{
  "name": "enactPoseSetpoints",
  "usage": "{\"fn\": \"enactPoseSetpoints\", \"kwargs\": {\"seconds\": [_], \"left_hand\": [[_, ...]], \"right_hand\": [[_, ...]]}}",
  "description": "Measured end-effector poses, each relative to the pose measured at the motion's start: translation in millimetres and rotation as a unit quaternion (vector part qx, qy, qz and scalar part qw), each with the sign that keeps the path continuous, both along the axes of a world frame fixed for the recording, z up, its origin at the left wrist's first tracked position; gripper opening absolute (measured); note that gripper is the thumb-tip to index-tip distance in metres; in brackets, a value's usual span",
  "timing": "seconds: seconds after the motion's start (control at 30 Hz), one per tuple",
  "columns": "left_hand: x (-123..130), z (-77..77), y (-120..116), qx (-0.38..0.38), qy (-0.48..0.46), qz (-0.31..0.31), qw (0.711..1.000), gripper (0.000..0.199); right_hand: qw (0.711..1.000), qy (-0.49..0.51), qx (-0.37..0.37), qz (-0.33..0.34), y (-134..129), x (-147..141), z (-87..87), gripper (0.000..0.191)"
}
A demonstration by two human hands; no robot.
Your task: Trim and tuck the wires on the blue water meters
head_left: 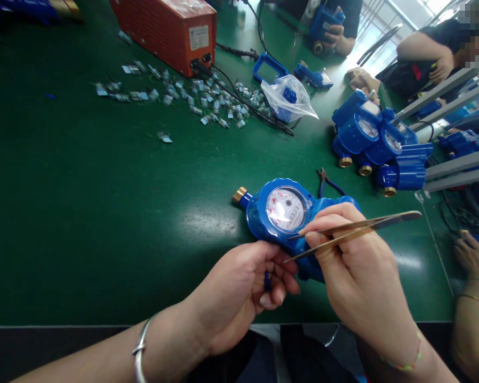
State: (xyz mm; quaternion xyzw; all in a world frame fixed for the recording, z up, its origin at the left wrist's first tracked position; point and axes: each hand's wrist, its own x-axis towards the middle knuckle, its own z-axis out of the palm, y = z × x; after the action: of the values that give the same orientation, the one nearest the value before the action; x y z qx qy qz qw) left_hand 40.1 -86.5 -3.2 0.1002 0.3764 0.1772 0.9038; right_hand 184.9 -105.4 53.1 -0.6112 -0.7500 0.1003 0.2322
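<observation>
A blue water meter [259, 213] with a round clear-covered dial [287, 208] and a brass threaded end [239, 194] lies on the green table in front of me. My right hand [357, 266] is closed around metal tweezers [343, 239], whose two tips are apart and point left over the meter's near side. Just below the dial, my left hand [239, 287] has its fingers curled, with a small blue piece [267, 281] showing among them. Its thumb and forefinger are at the meter's near edge, close to the lower tweezer tip. My right hand hides part of the meter.
Blue-handled cutters [323, 183] lie behind the meter. Several more blue meters [359, 130] stand at the right. Many small clear-and-white parts [215, 103], a plastic bag [289, 98] and an orange machine [171, 34] with cables are farther back. Other people's hands [333, 38] are beyond.
</observation>
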Motion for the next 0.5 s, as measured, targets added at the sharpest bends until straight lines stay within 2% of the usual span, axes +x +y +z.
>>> {"fn": "enactPoseSetpoints", "kwargs": {"seconds": [0.17,0.3,0.5], "left_hand": [[1.2,1.7,-0.9,0.001,0.009,0.0,1.0,0.025],[1.8,2.7,-0.7,0.01,0.008,-0.005,1.0,0.026],[1.7,2.0,-2.0,0.013,0.012,0.0,1.0,0.023]], "right_hand": [[0.999,-0.029,-0.016,0.003,4.5,-2.6,4.5,0.011],[0.998,-0.059,-0.03,-0.022,7.8,-6.4,6.4,0.012],[0.998,-0.051,-0.011,-0.03,7.1,-9.7,3.6,0.013]]}}
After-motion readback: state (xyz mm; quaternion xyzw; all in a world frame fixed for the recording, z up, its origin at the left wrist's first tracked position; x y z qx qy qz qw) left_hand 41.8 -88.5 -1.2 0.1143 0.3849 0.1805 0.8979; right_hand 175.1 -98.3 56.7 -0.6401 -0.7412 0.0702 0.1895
